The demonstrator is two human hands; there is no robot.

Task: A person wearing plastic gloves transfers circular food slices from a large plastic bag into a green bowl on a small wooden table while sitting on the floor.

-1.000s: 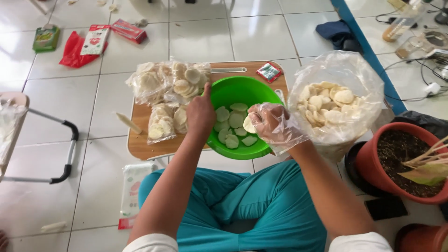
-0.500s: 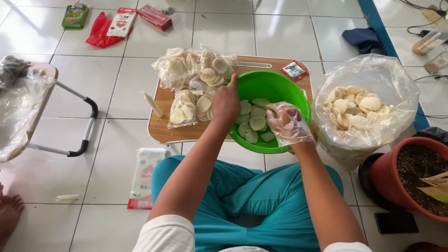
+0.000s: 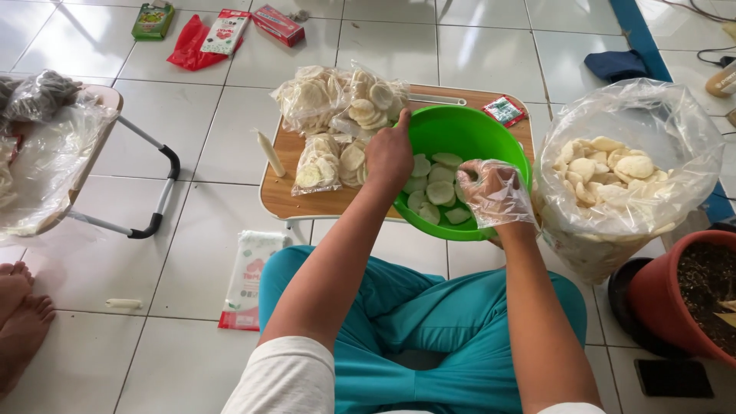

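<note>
Green plastic, a round bowl (image 3: 468, 138), sits on the right half of a low wooden tray table (image 3: 280, 195) and overhangs its near edge toward the person's lap. Pale cracker discs (image 3: 438, 192) lie loose across the bowl's bottom. The left hand (image 3: 389, 153) grips the bowl's left rim, thumb up and fingers curled over the edge. The right hand (image 3: 494, 192), in a thin clear glove, is inside the bowl at its near right wall, fingers loosely curled around what looks like one or two discs, though the crumpled glove hides the exact hold. Small filled bags of crackers (image 3: 337, 126) crowd the tray's left and far side, touching the bowl. A big open plastic sack of crackers (image 3: 629, 169) stands on the floor tiles just beside the tray's right edge. Because the bowl hangs past the near edge, pressing down on its near wall could tip it and spill discs onto the floor; a squeeze too firm could also snap the brittle discs.
</note>
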